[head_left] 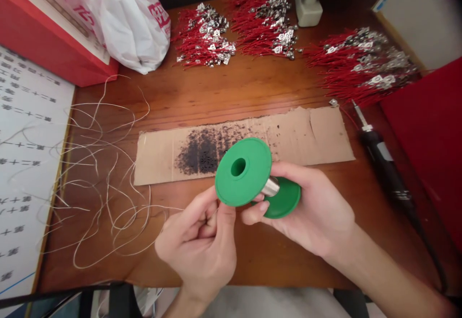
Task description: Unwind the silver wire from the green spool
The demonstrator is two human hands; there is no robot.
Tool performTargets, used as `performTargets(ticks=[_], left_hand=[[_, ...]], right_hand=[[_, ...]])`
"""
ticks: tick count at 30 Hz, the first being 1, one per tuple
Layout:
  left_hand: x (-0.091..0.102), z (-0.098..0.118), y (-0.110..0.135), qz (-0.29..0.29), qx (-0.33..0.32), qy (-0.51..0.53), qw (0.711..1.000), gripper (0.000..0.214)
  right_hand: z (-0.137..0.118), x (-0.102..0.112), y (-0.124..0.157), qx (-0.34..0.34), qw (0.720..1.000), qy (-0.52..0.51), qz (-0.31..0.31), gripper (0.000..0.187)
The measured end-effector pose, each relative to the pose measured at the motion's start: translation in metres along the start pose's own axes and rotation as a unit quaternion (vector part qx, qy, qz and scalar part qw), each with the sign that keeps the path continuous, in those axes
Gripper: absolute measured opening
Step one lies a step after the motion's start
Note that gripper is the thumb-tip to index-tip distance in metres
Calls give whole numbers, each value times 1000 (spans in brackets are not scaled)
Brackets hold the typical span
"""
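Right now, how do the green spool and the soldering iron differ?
The green spool has broad round discs; the soldering iron is long and slim, mostly black. The green spool sits in the right hand, while the soldering iron lies untouched on the table. Both show silvery metal.

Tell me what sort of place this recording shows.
Probably a small soldering workstation on a wooden table: a soldering iron lies at the right, piles of red wires with metal tabs sit toward the back, and the right hand holds a green spool of silvery wire.
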State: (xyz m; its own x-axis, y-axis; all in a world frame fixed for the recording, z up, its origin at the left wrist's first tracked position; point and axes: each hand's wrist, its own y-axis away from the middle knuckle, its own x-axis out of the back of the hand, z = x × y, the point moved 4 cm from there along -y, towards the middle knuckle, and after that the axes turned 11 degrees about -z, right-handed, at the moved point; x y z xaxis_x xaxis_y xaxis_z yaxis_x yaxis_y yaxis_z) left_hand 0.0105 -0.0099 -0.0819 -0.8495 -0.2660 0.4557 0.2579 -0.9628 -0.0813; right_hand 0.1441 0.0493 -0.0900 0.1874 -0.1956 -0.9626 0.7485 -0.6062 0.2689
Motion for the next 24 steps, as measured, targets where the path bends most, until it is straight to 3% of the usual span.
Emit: performTargets(ticks=[3, 6, 8, 10, 13, 17, 19, 21, 24], left_hand=[[1, -5, -12, -40, 45, 54, 997, 17], [7, -9, -28, -78, 46, 80, 993, 23], [14, -13, -40, -110, 53, 86, 989, 18], [18, -18, -51, -183, 97, 97, 974, 12], [24, -21, -63, -317, 167, 113, 927, 11], [33, -11, -72, -428, 213, 105, 872, 11], [37, -3, -73, -446, 218, 90, 863, 13], [38, 6, -72, -446, 209, 66, 868, 16], [37, 19, -66, -438, 193, 34, 877, 17]], right_hand=[[0, -1, 0, -7, 1000, 15, 0, 18], [0, -2, 1, -20, 997, 72, -4, 26], [-2, -1, 3, -25, 988, 153, 10, 32], [-5, -1, 5, -35, 964, 262, 16, 39], [-6, -1, 11, -83, 893, 442, -7, 36], [-4, -3, 19, -103, 755, 648, -1, 17], [-2, -6, 20, -55, 687, 724, 7, 13], [-1, -12, 19, 44, 627, 777, 7, 17], [2, -20, 18, 176, 575, 799, -17, 27]])
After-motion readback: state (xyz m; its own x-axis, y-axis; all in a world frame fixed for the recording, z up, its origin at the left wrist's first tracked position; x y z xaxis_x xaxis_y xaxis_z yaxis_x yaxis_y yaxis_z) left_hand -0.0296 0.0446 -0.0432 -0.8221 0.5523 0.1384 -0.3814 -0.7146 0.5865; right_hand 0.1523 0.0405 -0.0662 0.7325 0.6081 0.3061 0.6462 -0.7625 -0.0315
